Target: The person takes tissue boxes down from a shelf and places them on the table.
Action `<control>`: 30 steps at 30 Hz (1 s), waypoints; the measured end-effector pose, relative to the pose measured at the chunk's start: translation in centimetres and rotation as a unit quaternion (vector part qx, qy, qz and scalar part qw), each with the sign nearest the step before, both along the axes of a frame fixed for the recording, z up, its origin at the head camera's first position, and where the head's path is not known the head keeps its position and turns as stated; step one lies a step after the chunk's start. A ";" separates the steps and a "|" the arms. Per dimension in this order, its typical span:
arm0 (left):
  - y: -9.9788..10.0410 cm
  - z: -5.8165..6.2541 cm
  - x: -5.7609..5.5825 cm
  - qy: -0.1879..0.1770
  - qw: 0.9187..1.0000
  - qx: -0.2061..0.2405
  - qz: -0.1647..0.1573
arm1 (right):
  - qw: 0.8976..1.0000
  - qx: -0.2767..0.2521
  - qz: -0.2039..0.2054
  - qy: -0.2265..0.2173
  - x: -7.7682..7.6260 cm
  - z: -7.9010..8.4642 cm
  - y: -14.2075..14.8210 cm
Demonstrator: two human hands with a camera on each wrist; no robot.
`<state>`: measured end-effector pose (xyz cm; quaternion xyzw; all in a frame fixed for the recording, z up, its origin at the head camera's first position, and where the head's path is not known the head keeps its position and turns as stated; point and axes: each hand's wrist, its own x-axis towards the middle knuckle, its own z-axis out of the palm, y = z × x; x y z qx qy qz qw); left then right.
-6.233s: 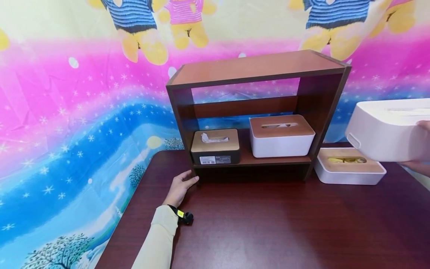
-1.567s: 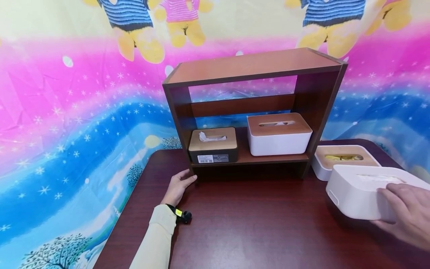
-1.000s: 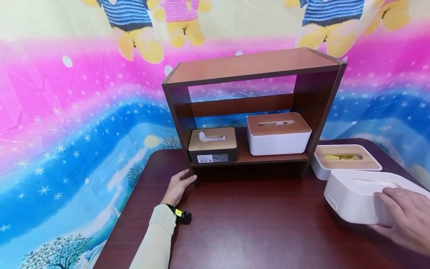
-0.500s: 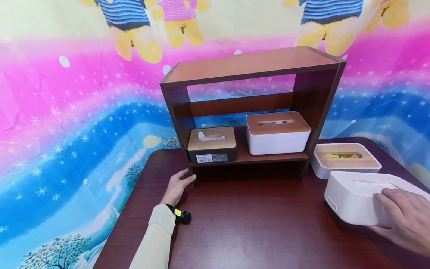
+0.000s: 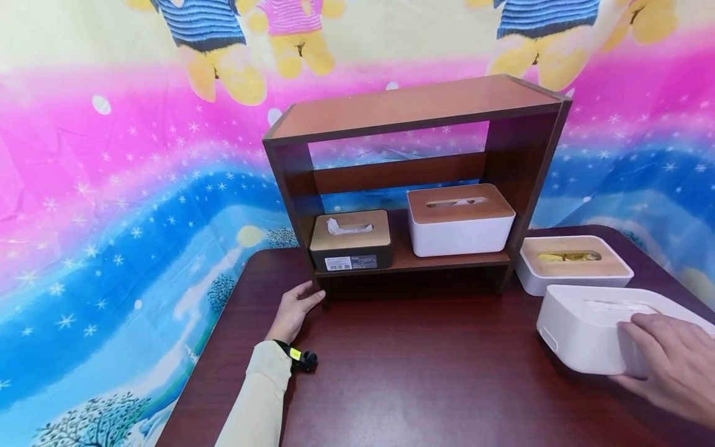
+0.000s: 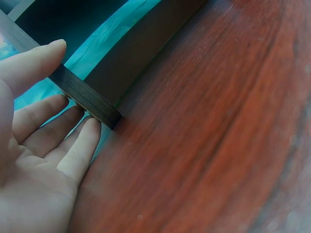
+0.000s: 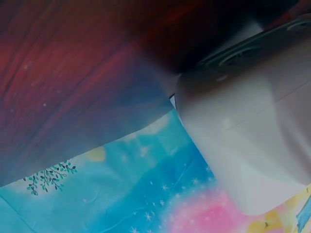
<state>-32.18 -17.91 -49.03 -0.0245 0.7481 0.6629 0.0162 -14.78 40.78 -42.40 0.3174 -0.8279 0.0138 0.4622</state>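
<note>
My right hand (image 5: 673, 363) grips an all-white tissue box (image 5: 586, 335) at the right, fingers over its top by the slot, thumb low on its near side. In the right wrist view the box (image 7: 243, 121) shows its pale wall and darker underside, tilted against the table; the hand is out of that view. My left hand (image 5: 293, 313) holds the lower left front edge of a brown wooden shelf (image 5: 419, 112). The left wrist view shows its thumb on one side of the side panel (image 6: 90, 97) and its fingertips against the other.
On the shelf board stand a black tissue box (image 5: 352, 242) with a light wood lid and a white tissue box (image 5: 463, 226) with a brown lid. Another wood-lidded white box (image 5: 575, 264) stands right of the shelf. A printed cloth (image 5: 139, 217) hangs behind the dark red table (image 5: 419, 372).
The white tissue box has come down from beside the shelf to low over the table's right side, my right hand still on it. Lately it barely moves. My left hand stays at the shelf.
</note>
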 end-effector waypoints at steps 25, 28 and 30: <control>0.0 -0.1 -0.1 0.000 1.000 -0.004 0.000 | 0.999 -0.014 0.016 0.037 0.8 -1.7 -0.8; 0.0 -0.1 -0.1 -0.003 1.000 -0.006 0.000 | 0.999 -0.009 0.010 0.037 0.9 -2.1 -0.6; 0.0 -0.1 -0.1 -0.005 1.000 -0.008 0.001 | 1.000 0.000 0.006 0.025 1.0 -2.1 -0.5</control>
